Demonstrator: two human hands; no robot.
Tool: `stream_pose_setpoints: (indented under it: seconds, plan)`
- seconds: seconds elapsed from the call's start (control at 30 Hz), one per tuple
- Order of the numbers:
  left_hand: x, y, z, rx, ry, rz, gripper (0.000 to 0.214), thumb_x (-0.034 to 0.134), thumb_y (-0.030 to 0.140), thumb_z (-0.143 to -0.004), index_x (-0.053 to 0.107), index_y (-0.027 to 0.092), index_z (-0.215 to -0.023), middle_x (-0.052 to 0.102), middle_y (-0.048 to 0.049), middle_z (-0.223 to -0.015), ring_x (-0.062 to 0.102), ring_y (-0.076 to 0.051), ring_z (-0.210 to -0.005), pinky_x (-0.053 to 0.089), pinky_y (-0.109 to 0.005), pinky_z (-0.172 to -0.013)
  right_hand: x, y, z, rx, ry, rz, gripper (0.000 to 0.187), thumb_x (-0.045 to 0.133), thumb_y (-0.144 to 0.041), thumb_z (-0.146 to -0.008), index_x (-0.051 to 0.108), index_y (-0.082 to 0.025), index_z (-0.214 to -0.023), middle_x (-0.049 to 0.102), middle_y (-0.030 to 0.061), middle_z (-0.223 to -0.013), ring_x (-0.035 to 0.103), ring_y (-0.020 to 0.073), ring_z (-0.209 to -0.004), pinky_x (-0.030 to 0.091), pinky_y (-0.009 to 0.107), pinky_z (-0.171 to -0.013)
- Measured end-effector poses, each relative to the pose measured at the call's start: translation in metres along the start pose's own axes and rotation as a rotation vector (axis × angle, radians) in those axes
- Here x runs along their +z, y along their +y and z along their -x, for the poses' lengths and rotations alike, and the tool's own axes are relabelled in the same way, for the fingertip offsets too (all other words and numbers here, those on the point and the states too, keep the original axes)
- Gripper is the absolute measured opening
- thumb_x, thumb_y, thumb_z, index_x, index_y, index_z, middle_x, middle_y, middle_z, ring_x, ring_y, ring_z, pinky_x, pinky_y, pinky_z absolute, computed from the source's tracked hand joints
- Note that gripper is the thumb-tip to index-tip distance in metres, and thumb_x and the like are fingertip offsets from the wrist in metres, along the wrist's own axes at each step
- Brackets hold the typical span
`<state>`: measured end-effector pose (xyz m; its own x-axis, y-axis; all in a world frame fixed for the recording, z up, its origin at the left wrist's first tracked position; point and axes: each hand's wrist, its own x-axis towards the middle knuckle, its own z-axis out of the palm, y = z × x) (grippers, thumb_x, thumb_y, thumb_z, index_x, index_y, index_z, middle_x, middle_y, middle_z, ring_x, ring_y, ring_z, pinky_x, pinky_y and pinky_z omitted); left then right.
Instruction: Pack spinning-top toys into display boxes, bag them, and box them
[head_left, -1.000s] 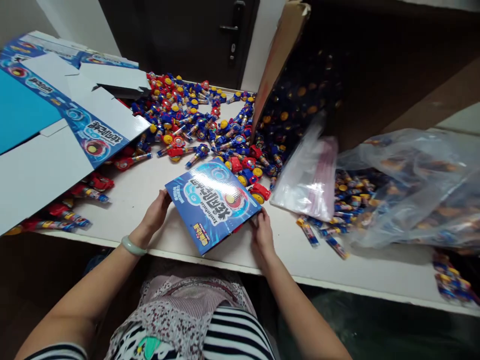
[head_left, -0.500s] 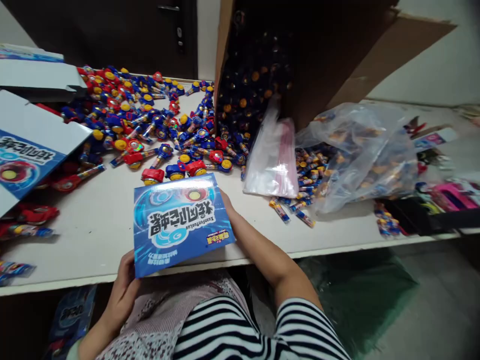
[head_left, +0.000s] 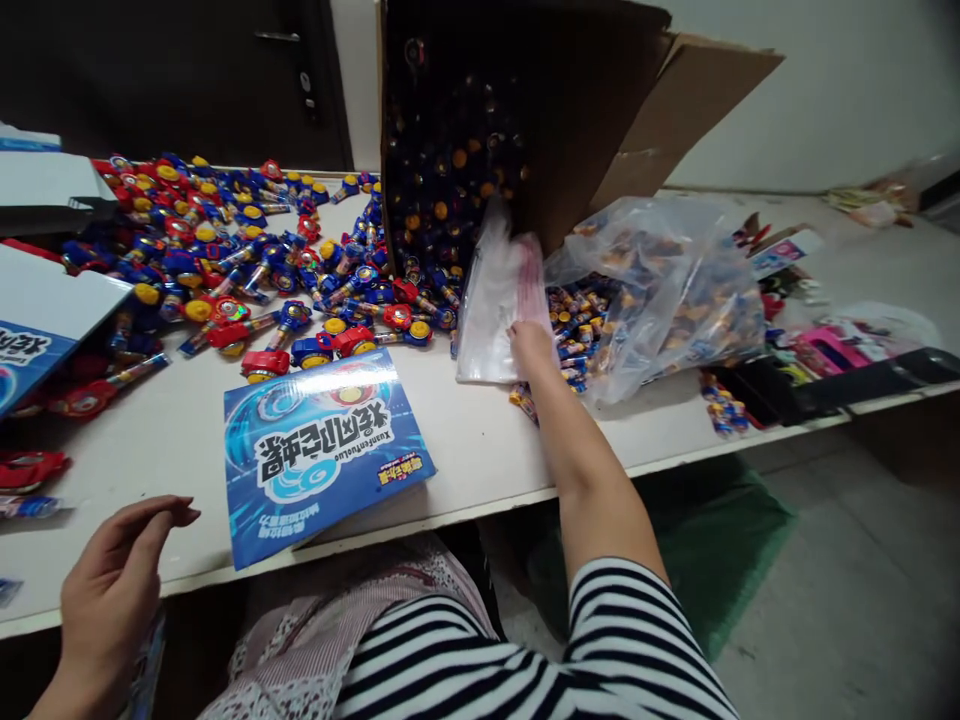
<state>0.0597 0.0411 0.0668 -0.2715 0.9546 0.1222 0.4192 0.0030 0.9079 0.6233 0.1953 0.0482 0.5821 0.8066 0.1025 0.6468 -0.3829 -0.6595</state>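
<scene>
A blue printed box (head_left: 322, 440) lies on the white table (head_left: 480, 440) in front of me, its lettering upside down from here. Left of it, over the table's front edge, is my left hand (head_left: 116, 575), free of the box, its fingers loosely extended with nothing in them. My right hand (head_left: 534, 350) reaches forward to a stack of clear plastic bags (head_left: 487, 330). Its fingers are closed at the stack's near right part, and the fingertips are partly hidden. Small candy-like tubes (head_left: 581, 325) lie just beside that hand.
Red and blue spinning-top toys (head_left: 247, 270) cover the table's back left. A tall cardboard box (head_left: 630, 130) of toys stands behind the bags. On the right are a large clear bag (head_left: 675, 300) of tubes and a black tray (head_left: 885, 375). More blue boxes (head_left: 45, 320) stand left.
Both hands have let go of the blue box, which now rests on the table. My left hand moved left; my right hand moved right and forward onto the plastic bags. The view shifted right.
</scene>
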Motion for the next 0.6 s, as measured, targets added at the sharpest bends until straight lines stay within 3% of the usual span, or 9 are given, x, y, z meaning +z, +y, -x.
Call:
stream_pose_setpoints:
  seconds: [0.1, 0.2, 0.3, 0.43, 0.53, 0.6]
  plan:
    - [-0.005, 0.011, -0.008, -0.056, 0.045, 0.012, 0.011, 0.067, 0.045, -0.081, 0.072, 0.042, -0.09, 0.071, 0.006, -0.09, 0.068, -0.028, -0.099, 0.046, -0.055, -0.113, -0.004, -0.004, 0.002, -0.024, 0.107, -0.053, 0.009, 0.061, -0.018, -0.087, 0.067, -0.017, -0.079, 0.067, 0.0145, -0.107, 0.054, 0.0285, -0.117, 0.037, 0.041, -0.108]
    - [-0.006, 0.021, -0.021, 0.009, 0.072, 0.059, 0.011, 0.069, 0.044, -0.081, 0.074, 0.038, -0.089, 0.07, 0.0053, -0.088, 0.068, -0.025, -0.09, 0.048, -0.053, -0.111, -0.006, -0.012, 0.002, -0.009, 0.227, -0.17, 0.015, 0.057, -0.027, -0.09, 0.064, -0.015, -0.087, 0.067, 0.013, -0.102, 0.059, 0.0243, -0.106, 0.045, 0.038, -0.1]
    - [-0.002, 0.029, -0.035, 0.14, 0.045, 0.112, 0.013, 0.07, 0.043, -0.082, 0.074, 0.032, -0.089, 0.07, 0.0041, -0.086, 0.067, -0.021, -0.08, 0.055, -0.046, -0.101, -0.001, -0.025, -0.002, 0.012, 0.287, -0.315, 0.026, 0.047, -0.038, -0.096, 0.06, -0.016, -0.094, 0.066, 0.0073, -0.091, 0.063, 0.0179, -0.089, 0.053, 0.03, -0.081]
    - [0.0, 0.032, -0.045, 0.287, -0.047, 0.131, 0.015, 0.07, 0.041, -0.083, 0.073, 0.027, -0.088, 0.071, 0.0021, -0.085, 0.067, -0.018, -0.079, 0.059, -0.034, -0.081, 0.003, -0.04, -0.008, 0.03, 0.254, -0.413, 0.03, 0.048, -0.044, -0.095, 0.057, -0.017, -0.102, 0.064, 0.0039, -0.089, 0.062, 0.0126, -0.07, 0.052, 0.024, -0.063]
    - [-0.001, 0.029, -0.047, 0.319, -0.093, 0.126, 0.017, 0.069, 0.04, -0.084, 0.073, 0.025, -0.09, 0.071, 0.0011, -0.086, 0.067, -0.018, -0.08, 0.057, -0.032, -0.076, 0.002, -0.044, -0.007, 0.064, 0.21, -0.386, 0.037, 0.059, -0.044, -0.089, 0.056, -0.015, -0.112, 0.064, 0.0111, -0.107, 0.066, 0.0153, -0.08, 0.056, 0.031, -0.071]
    - [-0.001, 0.027, -0.048, 0.303, -0.101, 0.124, 0.018, 0.07, 0.041, -0.083, 0.073, 0.024, -0.088, 0.072, 0.0007, -0.085, 0.067, -0.017, -0.079, 0.056, -0.03, -0.076, 0.005, -0.046, -0.004, 0.077, 0.185, -0.332, 0.041, 0.069, -0.041, -0.083, 0.059, -0.012, -0.109, 0.062, 0.0184, -0.119, 0.065, 0.0234, -0.103, 0.054, 0.043, -0.089]
